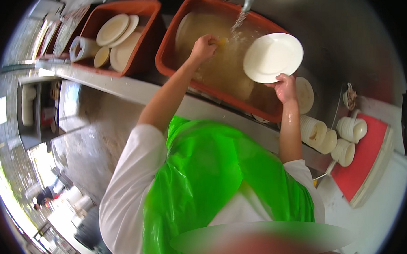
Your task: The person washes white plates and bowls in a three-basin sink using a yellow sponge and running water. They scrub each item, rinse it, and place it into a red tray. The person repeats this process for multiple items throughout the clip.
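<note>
My right hand (284,87) grips the near rim of a white oval plate (273,57), tilted above the right part of an orange tub (164,61). Cloudy brownish water (228,77) fills the tub. Over its left part, my left hand (204,48) is closed around a yellow sponge (220,42), mostly hidden by the fingers. A stream runs from the metal faucet (249,1) into the water between my hands. Under the surface at the far left of the tub, the pale edge of another plate (182,31) shows faintly.
To the left, a second orange tub (152,21) holds white plates (112,29), a small bowl (102,57) and a pale jug-like container (82,48). Stacked white bowls (313,132) stand right of my forearm. More bowls (343,152) sit by a red board (363,152).
</note>
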The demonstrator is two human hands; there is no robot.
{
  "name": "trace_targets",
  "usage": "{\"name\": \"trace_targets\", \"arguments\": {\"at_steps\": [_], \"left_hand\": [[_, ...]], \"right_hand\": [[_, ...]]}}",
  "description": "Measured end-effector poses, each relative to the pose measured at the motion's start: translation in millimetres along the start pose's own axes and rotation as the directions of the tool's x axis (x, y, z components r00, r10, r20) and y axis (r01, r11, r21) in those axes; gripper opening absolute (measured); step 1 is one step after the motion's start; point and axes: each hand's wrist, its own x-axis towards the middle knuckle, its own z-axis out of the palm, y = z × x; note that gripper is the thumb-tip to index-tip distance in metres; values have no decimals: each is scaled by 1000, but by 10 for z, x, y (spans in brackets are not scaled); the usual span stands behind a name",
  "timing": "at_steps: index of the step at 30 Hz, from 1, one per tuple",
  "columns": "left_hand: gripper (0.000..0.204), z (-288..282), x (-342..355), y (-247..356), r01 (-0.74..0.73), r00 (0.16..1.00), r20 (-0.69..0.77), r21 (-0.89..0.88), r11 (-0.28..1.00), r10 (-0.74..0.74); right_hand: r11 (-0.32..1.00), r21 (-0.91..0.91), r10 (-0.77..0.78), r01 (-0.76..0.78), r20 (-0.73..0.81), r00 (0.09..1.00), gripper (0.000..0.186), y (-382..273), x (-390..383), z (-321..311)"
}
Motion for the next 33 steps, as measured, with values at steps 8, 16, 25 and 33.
{"name": "trace_targets", "arguments": {"at_steps": [8, 16, 25, 33], "left_hand": [[64, 728, -342, 1131, -753, 593, 170, -228, 617, 787], [62, 931, 630, 105, -741, 434, -111, 520, 425, 894], [62, 687, 205, 119, -580, 811, 220, 423, 696, 541], [63, 1023, 212, 922, -592, 761, 262, -92, 801, 593]], "right_hand": [[905, 413, 113, -99, -10, 994, 51, 665, -33, 723], [915, 401, 14, -52, 98, 995, 53, 584, 150, 486], [891, 450, -43, 68, -64, 997, 39, 400, 334, 127], [926, 346, 123, -150, 100, 987, 36, 766, 629, 201]]}}
